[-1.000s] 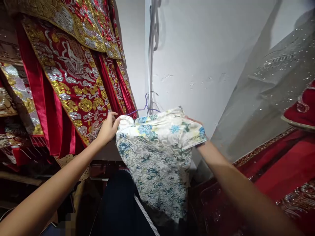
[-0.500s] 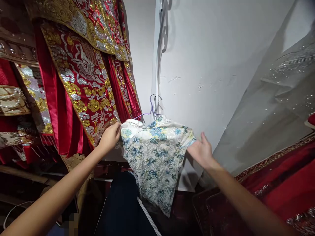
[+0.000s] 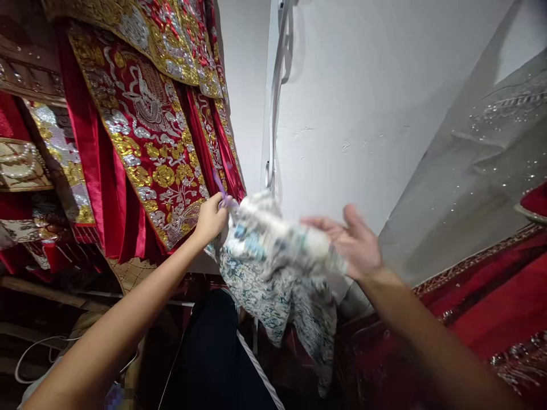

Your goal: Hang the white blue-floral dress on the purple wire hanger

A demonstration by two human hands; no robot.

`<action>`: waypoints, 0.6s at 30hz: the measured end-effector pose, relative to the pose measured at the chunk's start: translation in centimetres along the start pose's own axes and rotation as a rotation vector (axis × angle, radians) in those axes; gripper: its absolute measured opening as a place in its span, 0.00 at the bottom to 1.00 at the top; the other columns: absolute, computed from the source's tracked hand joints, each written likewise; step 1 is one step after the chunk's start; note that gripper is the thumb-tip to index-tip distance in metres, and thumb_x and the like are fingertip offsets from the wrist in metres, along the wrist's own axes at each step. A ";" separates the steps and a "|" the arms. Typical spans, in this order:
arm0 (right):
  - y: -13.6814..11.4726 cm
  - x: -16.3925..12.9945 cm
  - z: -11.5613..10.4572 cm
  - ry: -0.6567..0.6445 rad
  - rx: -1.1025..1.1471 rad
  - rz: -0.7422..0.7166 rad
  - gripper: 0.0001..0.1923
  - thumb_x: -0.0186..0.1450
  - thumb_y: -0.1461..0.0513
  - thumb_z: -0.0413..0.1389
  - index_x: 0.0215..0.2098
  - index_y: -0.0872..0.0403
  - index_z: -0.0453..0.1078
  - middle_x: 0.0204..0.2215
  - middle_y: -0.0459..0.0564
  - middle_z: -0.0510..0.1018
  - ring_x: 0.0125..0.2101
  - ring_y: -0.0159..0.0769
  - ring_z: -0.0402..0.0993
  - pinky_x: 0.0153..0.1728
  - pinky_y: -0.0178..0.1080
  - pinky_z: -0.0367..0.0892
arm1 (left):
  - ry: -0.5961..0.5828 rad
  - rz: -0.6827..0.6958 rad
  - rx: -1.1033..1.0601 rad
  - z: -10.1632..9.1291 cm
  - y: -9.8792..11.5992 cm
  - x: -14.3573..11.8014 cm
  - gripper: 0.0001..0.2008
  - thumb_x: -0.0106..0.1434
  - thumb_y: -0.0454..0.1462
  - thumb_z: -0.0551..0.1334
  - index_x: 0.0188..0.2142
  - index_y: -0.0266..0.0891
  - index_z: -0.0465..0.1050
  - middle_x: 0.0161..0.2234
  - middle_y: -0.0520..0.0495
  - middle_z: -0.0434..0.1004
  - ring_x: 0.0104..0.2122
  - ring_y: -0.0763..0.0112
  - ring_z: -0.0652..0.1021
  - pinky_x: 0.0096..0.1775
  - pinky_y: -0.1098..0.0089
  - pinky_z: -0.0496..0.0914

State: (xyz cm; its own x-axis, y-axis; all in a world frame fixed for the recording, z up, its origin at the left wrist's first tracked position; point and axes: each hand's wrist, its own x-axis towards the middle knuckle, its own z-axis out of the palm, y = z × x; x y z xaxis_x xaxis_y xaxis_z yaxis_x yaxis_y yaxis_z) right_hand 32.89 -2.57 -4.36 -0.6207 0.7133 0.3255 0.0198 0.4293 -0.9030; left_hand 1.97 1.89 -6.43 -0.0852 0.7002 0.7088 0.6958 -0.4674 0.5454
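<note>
My left hand (image 3: 212,219) is closed on a thin purple hanger (image 3: 219,181), whose hook end blurs above the fingers. From it hangs a short-sleeved floral shirt (image 3: 256,279) in white, blue, green and yellow. The shirt is bunched and tilted, its upper part smeared by motion and its lower edge dangling in folds. My right hand (image 3: 359,245) is at the shirt's right side, thumb up and fingers stretched out along the cloth. Whether it bears any of the cloth's weight I cannot tell.
Red garments with gold and silver embroidery (image 3: 164,173) hang at the left. A white strap-like rail (image 3: 277,85) runs down the white wall (image 3: 350,91). Sheer beaded fabric (image 3: 482,171) and red cloth (image 3: 504,302) fill the right side. My dark-clothed leg (image 3: 209,353) is below.
My left hand has gone from the shirt's shoulder to the hanger, now off the rail. The shirt has swung and crumpled toward the right. My right hand has moved slightly up, its fingers spread.
</note>
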 end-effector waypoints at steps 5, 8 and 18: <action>3.4 -0.5 3.5 -0.257 -0.549 -0.010 0.31 0.64 0.50 0.58 0.64 0.44 0.64 0.58 0.53 0.72 0.57 0.49 0.69 0.56 0.50 0.66 | 0.009 -0.037 -0.325 0.6 2.4 -3.6 0.23 0.71 0.50 0.49 0.28 0.39 0.70 0.27 0.48 0.72 0.31 0.68 0.73 0.36 0.69 0.67; 6.2 1.2 4.7 -0.036 -0.831 -0.198 0.51 0.59 0.54 0.62 0.73 0.47 0.40 0.70 0.55 0.51 0.68 0.54 0.47 0.65 0.57 0.51 | -0.117 0.000 -0.504 0.9 7.1 -5.4 0.25 0.71 0.52 0.48 0.32 0.39 0.73 0.30 0.46 0.75 0.34 0.66 0.76 0.40 0.66 0.70; 7.1 -0.1 2.8 0.420 -1.098 -0.411 0.41 0.57 0.60 0.59 0.68 0.50 0.54 0.45 0.58 0.69 0.44 0.53 0.68 0.45 0.50 0.66 | -0.353 -0.068 -0.784 -0.4 7.5 -7.1 0.20 0.69 0.46 0.57 0.57 0.43 0.67 0.57 0.40 0.74 0.55 0.56 0.76 0.57 0.55 0.70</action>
State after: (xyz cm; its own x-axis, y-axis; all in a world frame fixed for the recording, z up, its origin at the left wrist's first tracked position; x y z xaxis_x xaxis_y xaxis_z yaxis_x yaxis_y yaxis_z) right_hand 30.86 -1.17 -11.58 -0.4418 0.4514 0.7753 0.6530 0.7544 -0.0671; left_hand 7.53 -6.82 -7.17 0.2083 0.8060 0.5540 -0.0071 -0.5652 0.8250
